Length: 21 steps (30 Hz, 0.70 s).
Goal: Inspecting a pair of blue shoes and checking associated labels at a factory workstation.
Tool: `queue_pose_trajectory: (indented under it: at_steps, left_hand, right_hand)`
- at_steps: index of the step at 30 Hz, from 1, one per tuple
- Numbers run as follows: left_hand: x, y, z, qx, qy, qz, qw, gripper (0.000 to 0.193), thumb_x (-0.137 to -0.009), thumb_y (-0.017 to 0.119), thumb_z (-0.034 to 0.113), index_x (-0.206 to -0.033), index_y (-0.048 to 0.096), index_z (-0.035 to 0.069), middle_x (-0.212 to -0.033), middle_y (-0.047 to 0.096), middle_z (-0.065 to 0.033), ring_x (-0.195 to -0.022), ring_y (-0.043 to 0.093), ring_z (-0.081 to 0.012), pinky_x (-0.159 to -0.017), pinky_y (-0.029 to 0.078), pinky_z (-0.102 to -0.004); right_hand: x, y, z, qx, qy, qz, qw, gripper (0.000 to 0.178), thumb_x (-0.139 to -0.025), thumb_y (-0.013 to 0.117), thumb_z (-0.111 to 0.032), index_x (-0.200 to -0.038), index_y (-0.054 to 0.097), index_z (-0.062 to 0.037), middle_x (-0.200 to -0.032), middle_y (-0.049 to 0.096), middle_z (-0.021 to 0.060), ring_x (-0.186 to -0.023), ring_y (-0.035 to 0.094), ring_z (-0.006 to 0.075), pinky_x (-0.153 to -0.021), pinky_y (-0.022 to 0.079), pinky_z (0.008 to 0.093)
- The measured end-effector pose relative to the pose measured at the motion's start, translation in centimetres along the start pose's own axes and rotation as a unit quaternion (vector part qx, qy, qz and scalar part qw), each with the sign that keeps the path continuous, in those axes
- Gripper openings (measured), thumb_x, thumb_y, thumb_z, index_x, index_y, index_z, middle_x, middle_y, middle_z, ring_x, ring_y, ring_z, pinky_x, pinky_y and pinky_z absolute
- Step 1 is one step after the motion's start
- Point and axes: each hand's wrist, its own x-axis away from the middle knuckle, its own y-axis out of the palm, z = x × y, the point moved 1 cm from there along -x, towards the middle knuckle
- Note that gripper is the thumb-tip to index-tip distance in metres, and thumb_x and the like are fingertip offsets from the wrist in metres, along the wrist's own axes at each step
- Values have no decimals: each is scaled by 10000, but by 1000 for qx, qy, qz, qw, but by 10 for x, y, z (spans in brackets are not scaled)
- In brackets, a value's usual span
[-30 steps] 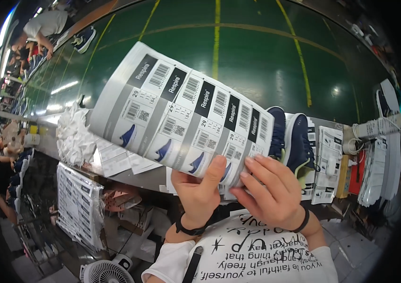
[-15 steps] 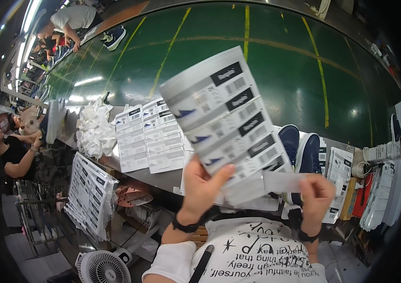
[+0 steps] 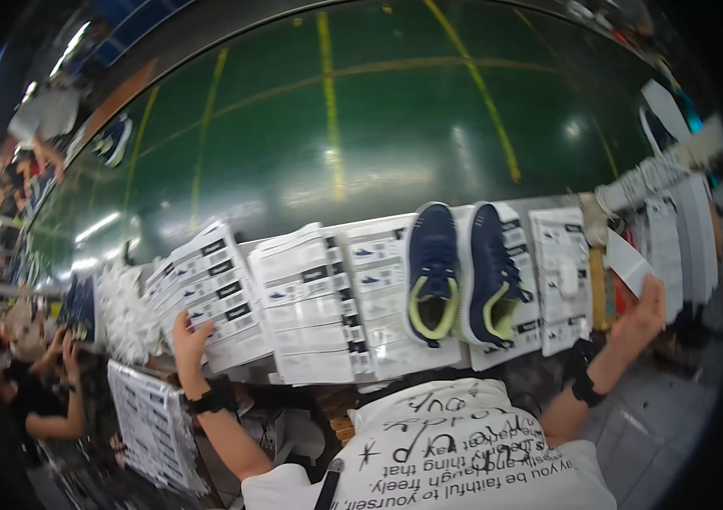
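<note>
My left hand (image 3: 192,338) rests at the lower left edge of a sheet of labels (image 3: 229,293), thumb and fingers apart. The sheet carries rows of black blocks, barcodes and small blue shoe pictures, and lies on the left pile on the bench. Out at the right, my right hand (image 3: 640,310) pinches a small white label (image 3: 629,265) by its lower end, above the bench's right end. Between the hands, two navy sports shoes with lime-green linings, a left one (image 3: 432,272) and a right one (image 3: 490,276), lie side by side on label sheets, toes pointing away.
More label stacks (image 3: 306,306) line the bench, with another stack (image 3: 561,280) right of the shoes. Crumpled white paper (image 3: 126,306) is heaped at the left. Beyond runs a green belt (image 3: 268,161) with yellow lines. A co-worker (image 3: 30,382) sits at far left.
The label sheet has gone from in front of me down to the left pile, with my left hand moving left. My right hand has swung right, carrying the white label away from the sheet.
</note>
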Motion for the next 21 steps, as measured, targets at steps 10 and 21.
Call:
queue_pose_trajectory:
  at_steps: [10,21]
  left_hand:
    - [68,106,126,-168,245,-40,954,556,-821,724,97,-1335,534,1,-1347,551,-212,-1251,523,-352,-1049,391,-414]
    - [199,245,222,-294,509,-255,768,559,-793,758,185,-1305,566,72,-1167,567,-233,-1065,534,-399,-913,450,-455]
  right_hand:
    - [135,113,-51,319,-281,-352,834,179,-797,734,-117,-918,657,-9,-1022,718,158,-785,704,284,-688,560,314]
    - [95,77,-38,230,-74,-442,864,543,-871,712,-340,-1264,597,16,-1312,600,201,-1180,598,344,-974,469,379]
